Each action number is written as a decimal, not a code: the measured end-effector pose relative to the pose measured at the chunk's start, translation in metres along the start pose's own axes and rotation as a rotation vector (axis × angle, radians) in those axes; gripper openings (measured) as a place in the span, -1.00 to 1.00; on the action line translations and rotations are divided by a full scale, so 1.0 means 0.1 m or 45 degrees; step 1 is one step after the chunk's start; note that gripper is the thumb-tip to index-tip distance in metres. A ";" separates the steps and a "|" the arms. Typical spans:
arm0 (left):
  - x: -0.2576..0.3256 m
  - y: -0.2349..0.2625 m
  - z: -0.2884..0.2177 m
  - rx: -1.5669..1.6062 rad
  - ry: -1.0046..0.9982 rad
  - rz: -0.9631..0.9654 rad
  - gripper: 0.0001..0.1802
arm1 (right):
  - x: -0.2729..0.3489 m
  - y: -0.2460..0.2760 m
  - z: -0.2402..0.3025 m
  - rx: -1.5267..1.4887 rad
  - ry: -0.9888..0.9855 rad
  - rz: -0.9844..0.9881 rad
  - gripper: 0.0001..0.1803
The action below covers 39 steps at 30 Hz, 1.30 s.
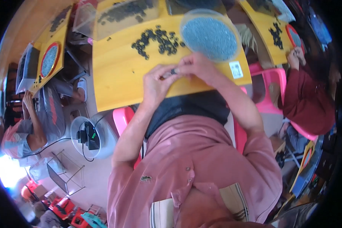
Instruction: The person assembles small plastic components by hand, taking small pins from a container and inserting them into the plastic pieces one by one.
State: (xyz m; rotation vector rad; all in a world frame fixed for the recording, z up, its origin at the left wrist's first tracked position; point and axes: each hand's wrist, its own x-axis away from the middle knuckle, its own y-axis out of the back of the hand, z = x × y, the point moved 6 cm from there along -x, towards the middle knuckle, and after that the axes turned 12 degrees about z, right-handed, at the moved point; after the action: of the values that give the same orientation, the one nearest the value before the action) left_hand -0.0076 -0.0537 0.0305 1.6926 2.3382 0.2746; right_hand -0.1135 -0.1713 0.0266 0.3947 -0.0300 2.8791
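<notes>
Over the near edge of the yellow table (pixel 117 76), my two hands meet. Fingers of my left hand (pixel 156 81) are closed on a small dark part (pixel 173 71), and something greyish shows between them. My right hand (pixel 198 67) pinches the same part from the other side; its exact kind is too small to make out. Beyond the hands lies a loose spread of small black round pieces (pixel 167 45). To the right of these, close past my right hand, a round clear tray (pixel 184 41) is filled with tiny silvery-blue pieces (pixel 209 36).
A white printed label (pixel 236 70) sticks to the table's right corner. Boxes of dark pieces (pixel 127 15) stand at the far edge. Left on the floor is a clear tub (pixel 76 142) with black adapters and cables. People work at yellow tables on both sides; a pink chair (pixel 271 85) stands right.
</notes>
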 end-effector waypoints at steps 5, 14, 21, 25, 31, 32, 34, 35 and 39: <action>0.09 0.06 -0.10 -0.079 -0.177 -0.090 -0.76 | 0.02 -0.08 0.00 -0.061 0.027 0.033 -0.80; 0.02 0.06 0.01 0.050 -0.138 -0.097 -0.53 | 0.01 -0.06 0.18 0.076 0.043 -0.057 -0.81; -0.05 0.06 0.14 0.127 -0.002 -0.007 -0.48 | -0.44 0.20 1.68 0.316 0.539 -0.313 -0.89; -0.01 0.07 0.08 0.121 -0.075 0.018 -0.57 | -0.59 0.04 2.13 0.272 0.854 -0.375 -0.91; 0.07 0.06 0.05 0.922 -0.105 0.424 -0.74 | -0.18 -0.74 1.24 0.867 0.717 0.269 -0.92; 0.07 0.07 0.09 0.875 -0.109 0.424 -0.77 | -0.11 -0.72 1.14 0.766 0.683 0.224 -0.92; 0.08 0.03 0.13 0.842 -0.099 0.429 -0.80 | 0.02 -0.66 1.02 0.567 0.473 0.110 -0.89; 0.09 -0.01 0.13 0.858 -0.090 0.468 -0.82 | 0.04 -0.63 0.96 0.557 0.456 0.109 -0.89; 0.13 -0.07 0.06 0.832 -0.033 0.531 -0.88 | 0.01 -0.47 0.78 0.450 0.422 0.086 -0.86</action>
State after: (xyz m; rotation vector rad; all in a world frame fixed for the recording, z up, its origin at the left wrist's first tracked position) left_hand -0.0160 -0.0438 0.0219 2.4501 2.1612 -0.4998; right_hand -0.0828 -0.1295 0.1012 -0.0312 0.5362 2.9753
